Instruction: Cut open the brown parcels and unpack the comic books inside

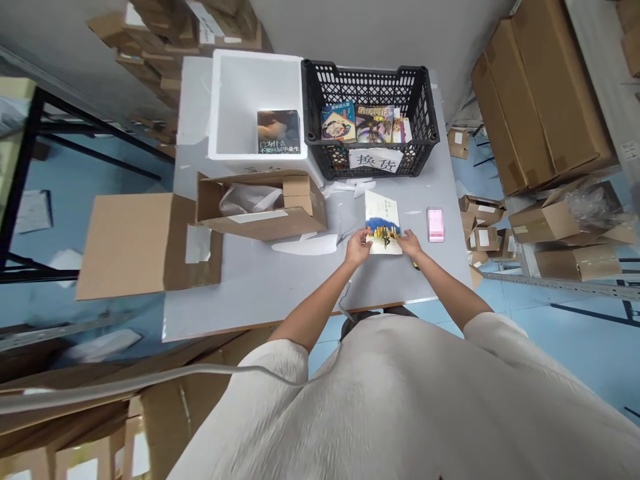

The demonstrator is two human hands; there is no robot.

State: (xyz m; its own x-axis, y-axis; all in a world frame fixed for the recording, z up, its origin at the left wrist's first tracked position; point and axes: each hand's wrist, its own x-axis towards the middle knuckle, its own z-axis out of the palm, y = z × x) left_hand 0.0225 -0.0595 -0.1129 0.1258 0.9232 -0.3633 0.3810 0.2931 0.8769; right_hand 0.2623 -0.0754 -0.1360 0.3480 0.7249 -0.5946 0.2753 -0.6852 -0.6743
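A book (383, 217) with a white, blue and yellow cover lies between my hands over the grey table (280, 283). My left hand (358, 247) grips its lower left edge, thumb on the cover. On the opposite edge, my right hand (411, 245) holds it with the fingers at the side. Right of the book is a phone (435, 225) with a pink screen. A small yellow and black thing, mostly hidden, shows beside my right wrist. White paper scraps (306, 245) lie to the left of my left hand.
Behind the book stands a black plastic crate (370, 160) with several books and a paper label. A white foam box (260, 60) beside it holds a dark book. Open cardboard boxes (265, 227) occupy the table's left side. Shelves with cartons (545, 100) flank the right.
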